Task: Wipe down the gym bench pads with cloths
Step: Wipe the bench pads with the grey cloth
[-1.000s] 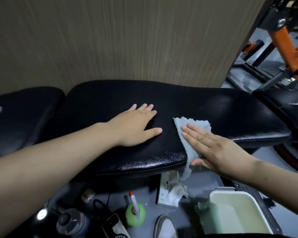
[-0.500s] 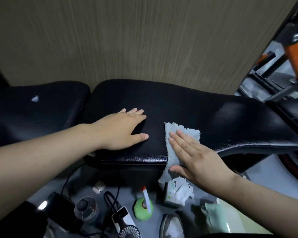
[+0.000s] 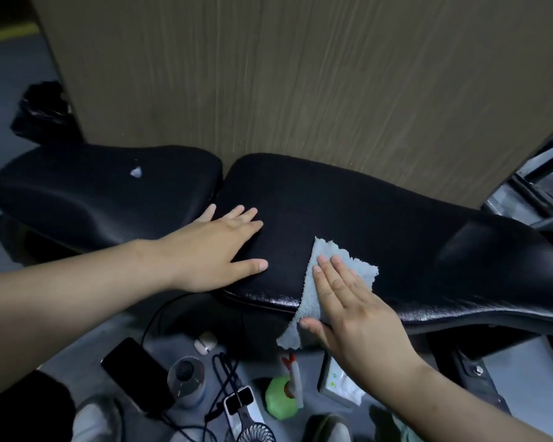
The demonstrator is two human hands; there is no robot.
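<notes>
pale blue terry cloth (image 3: 348, 266) under flat right-hand fingers (image 3: 336, 282), draped over long black vinyl pad (image 3: 380, 218) front edge | shifted leftward along pad; likely stroke nearing seam | left hand (image 3: 214, 250) splayed, gripping nothing

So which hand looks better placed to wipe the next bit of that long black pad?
The right hand, probably. It lies flat on the light blue cloth at the long pad's near edge. The left hand rests bare on the pad by the gap, holding no cloth.
</notes>
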